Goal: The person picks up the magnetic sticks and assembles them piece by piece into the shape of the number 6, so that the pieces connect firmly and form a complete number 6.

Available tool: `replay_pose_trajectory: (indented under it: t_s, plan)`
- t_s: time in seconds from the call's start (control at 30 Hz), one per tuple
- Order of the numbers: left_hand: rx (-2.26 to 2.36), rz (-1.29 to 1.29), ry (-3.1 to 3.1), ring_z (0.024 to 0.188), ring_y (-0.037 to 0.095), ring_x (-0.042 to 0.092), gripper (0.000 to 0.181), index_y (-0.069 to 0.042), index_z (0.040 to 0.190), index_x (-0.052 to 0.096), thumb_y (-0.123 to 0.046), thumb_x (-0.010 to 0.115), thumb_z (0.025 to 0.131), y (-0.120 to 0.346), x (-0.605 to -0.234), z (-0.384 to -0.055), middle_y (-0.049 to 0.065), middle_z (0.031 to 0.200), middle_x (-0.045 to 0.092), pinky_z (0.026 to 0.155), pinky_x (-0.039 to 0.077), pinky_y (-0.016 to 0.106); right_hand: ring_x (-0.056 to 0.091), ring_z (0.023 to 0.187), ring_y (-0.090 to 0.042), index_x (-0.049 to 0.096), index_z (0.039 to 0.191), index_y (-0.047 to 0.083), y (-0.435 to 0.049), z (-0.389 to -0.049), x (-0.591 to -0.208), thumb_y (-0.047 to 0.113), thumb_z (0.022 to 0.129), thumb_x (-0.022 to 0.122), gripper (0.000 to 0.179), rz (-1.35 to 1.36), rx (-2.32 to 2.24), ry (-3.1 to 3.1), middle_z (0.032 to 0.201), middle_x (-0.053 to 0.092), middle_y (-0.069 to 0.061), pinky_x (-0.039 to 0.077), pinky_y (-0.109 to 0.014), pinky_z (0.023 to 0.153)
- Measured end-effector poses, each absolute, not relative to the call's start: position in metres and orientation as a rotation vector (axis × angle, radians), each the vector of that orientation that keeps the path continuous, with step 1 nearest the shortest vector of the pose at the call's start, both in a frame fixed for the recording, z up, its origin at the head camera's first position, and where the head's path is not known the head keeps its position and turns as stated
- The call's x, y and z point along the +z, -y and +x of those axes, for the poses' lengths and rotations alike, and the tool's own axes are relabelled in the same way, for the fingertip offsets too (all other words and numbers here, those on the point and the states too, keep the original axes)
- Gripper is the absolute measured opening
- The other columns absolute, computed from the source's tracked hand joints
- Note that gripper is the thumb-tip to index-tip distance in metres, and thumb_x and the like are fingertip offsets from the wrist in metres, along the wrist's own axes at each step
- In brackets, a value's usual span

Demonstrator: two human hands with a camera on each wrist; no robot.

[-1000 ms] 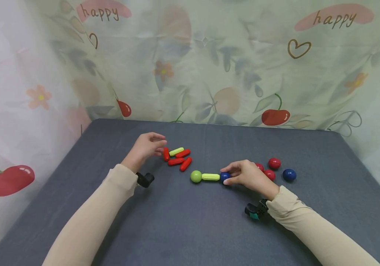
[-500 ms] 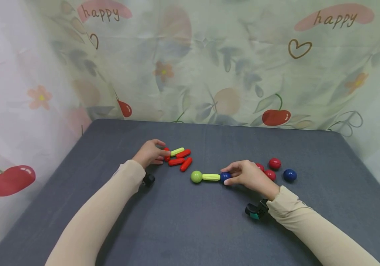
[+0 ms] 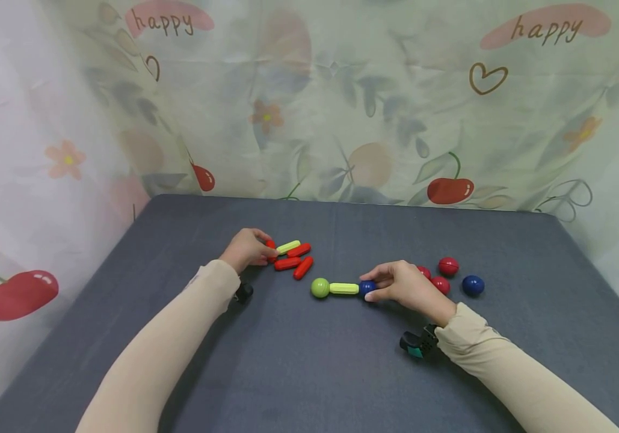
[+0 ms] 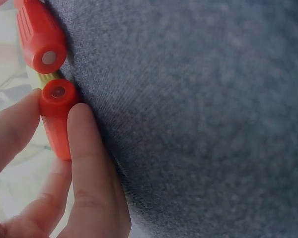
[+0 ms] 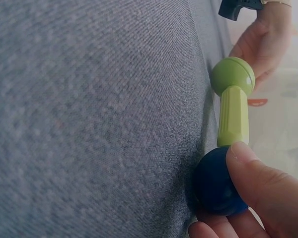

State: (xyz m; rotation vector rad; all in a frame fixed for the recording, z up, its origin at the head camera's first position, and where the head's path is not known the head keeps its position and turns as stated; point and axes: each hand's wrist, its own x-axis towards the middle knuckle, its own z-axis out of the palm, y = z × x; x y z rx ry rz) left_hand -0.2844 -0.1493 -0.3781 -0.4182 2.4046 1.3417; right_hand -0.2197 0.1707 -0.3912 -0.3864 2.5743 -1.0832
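My left hand [image 3: 245,249] pinches a red magnetic stick [image 4: 54,126] between thumb and fingers, at the left end of a small group of sticks. A round inset shows in the stick's end in the left wrist view. With thumb and fingers, my right hand [image 3: 403,285] grips a blue ball [image 5: 213,183] resting on the table. That ball joins a yellow-green stick [image 3: 344,288], whose other end meets a light green ball [image 3: 320,287]. The three lie in one line on the cloth.
Beside the left hand lie several red sticks [image 3: 302,267] and one yellow-green stick [image 3: 289,247]. Several red balls [image 3: 448,266] and another blue ball [image 3: 473,285] sit beyond and right of the right hand. A patterned curtain [image 3: 336,120] borders the grey table [image 3: 309,373].
My left hand has come down and slightly right onto the leftmost red stick, and its fingers have closed on it. The right hand and the joined pieces have stayed in place.
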Motion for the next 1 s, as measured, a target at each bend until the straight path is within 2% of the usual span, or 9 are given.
replay_pose_trajectory:
  t_s: [0.27,0.43,0.63,0.8,1.0]
  plan:
    - [1.384,-0.354,-2.396,0.090,0.018,0.061,0.048,-0.009,0.132,0.054,-0.005,0.070,0.087,0.157,-0.372,-0.279,0.016,0.127,0.052,0.083,0.055,0.028,0.068,0.099,-0.019,0.071,0.114,0.007,-0.171,-0.218,-0.391,0.018,0.079,0.080,0.038,-0.391,-1.098,-2.566,0.113,0.070,-0.012,0.055,-0.038,0.087]
    - [1.433,-0.313,-2.402,0.100,0.023,0.060,0.048,-0.014,0.134,0.052,-0.007,0.066,0.089,0.159,-0.361,-0.273,0.016,0.130,0.051,0.093,0.052,0.036,0.068,0.099,-0.019,0.071,0.113,0.007,-0.172,-0.219,-0.393,0.018,0.079,0.081,0.037,-0.397,-1.109,-2.562,0.112,0.071,-0.012,0.055,-0.037,0.086]
    - [1.532,-0.187,-2.400,0.102,0.027,0.062,0.041,-0.013,0.132,0.052,-0.014,0.064,0.092,0.147,-0.338,-0.256,0.015,0.116,0.060,0.097,0.050,0.041,0.068,0.097,-0.017,0.072,0.112,0.007,-0.173,-0.220,-0.394,0.018,0.079,0.081,0.036,-0.401,-1.116,-2.566,0.110,0.071,-0.011,0.056,-0.035,0.083]
    - [1.587,-0.030,-2.362,0.103,0.031,0.063,0.038,-0.013,0.131,0.052,-0.016,0.062,0.094,0.135,-0.321,-0.233,0.012,0.108,0.062,0.097,0.049,0.044,0.068,0.097,-0.016,0.072,0.112,0.009,-0.173,-0.220,-0.394,0.017,0.079,0.081,0.035,-0.391,-1.119,-2.558,0.111,0.071,-0.009,0.056,-0.034,0.083]
    - [1.538,0.114,-2.340,0.097,0.027,0.062,0.040,-0.015,0.130,0.055,-0.015,0.066,0.092,0.120,-0.320,-0.207,0.011,0.104,0.061,0.093,0.051,0.044,0.068,0.098,-0.017,0.072,0.113,0.008,-0.173,-0.221,-0.393,0.018,0.079,0.080,0.036,-0.408,-1.114,-2.559,0.112,0.071,-0.010,0.056,-0.035,0.084]
